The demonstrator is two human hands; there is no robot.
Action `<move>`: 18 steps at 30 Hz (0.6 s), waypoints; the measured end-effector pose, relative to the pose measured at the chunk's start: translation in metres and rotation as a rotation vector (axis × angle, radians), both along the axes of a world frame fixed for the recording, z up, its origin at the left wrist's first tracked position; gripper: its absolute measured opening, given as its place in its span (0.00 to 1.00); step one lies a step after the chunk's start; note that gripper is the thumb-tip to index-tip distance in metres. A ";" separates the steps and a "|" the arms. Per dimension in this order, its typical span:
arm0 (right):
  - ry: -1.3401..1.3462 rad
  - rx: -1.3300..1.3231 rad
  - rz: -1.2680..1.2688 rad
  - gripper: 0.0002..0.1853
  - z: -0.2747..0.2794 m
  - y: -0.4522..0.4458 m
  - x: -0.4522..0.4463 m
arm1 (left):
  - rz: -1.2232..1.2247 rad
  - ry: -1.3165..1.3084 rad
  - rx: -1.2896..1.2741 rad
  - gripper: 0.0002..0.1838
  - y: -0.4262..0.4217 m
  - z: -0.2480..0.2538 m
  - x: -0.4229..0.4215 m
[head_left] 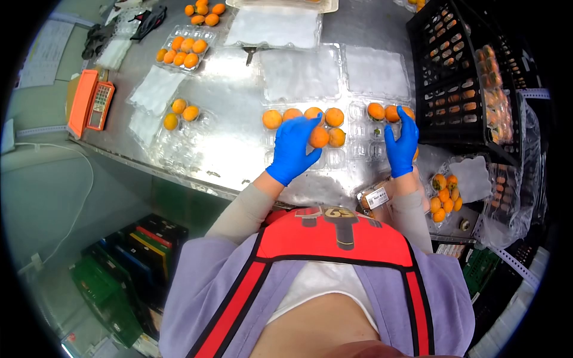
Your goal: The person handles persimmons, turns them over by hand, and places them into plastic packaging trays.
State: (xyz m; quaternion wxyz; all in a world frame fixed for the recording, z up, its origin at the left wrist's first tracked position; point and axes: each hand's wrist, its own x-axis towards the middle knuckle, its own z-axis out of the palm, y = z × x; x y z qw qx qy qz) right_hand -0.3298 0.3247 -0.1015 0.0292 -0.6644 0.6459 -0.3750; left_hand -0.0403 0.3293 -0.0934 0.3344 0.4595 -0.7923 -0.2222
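Note:
My left hand (292,148), in a blue glove, is over the left part of a clear plastic fruit tray (335,159). Its thumb and fingers are apart, on either side of an orange fruit (319,137), and it covers part of the tray. Several more orange fruits (334,117) sit in that tray's cups. On the right, my gloved right hand (402,143) reaches over a second clear tray (359,130), thumb and index finger spread. Its fingertips are at a top row of fruits (376,111). Another fruit (416,154) shows partly behind the hand.
Behind the trays lie lids with white pads (301,73). A black crate (447,89) stands at the right, with filled packs (494,98) beyond. An orange scale (92,104) is at the left. Part-filled trays (186,51) and a labelled pack (376,197) are on the metal table (224,107).

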 end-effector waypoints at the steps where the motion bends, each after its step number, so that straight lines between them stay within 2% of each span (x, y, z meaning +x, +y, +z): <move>1: -0.165 0.033 0.055 0.25 0.009 0.006 0.011 | -0.011 0.155 0.079 0.34 0.001 0.006 0.001; 2: -0.165 0.035 0.054 0.25 0.019 0.012 0.025 | -0.012 0.155 0.081 0.34 0.002 0.014 0.000; 4: -0.870 0.396 0.225 0.31 0.043 0.023 0.057 | -0.081 0.612 0.269 0.38 0.005 0.039 -0.003; 7: -1.266 0.730 0.463 0.37 0.068 0.028 0.077 | -0.133 0.765 0.292 0.39 0.007 0.070 -0.004; 8: -1.265 0.729 0.464 0.37 0.076 0.028 0.084 | -0.133 0.765 0.291 0.39 0.007 0.074 -0.003; 10: -1.438 0.741 0.612 0.39 0.092 0.027 0.099 | -0.181 0.732 0.210 0.39 0.008 0.078 0.000; 14: -1.390 0.665 0.653 0.41 0.109 0.025 0.114 | -0.167 0.708 0.155 0.39 0.010 0.074 0.004; 18: -1.366 0.687 0.608 0.42 0.114 0.026 0.117 | -0.178 0.734 0.219 0.42 0.010 0.073 0.005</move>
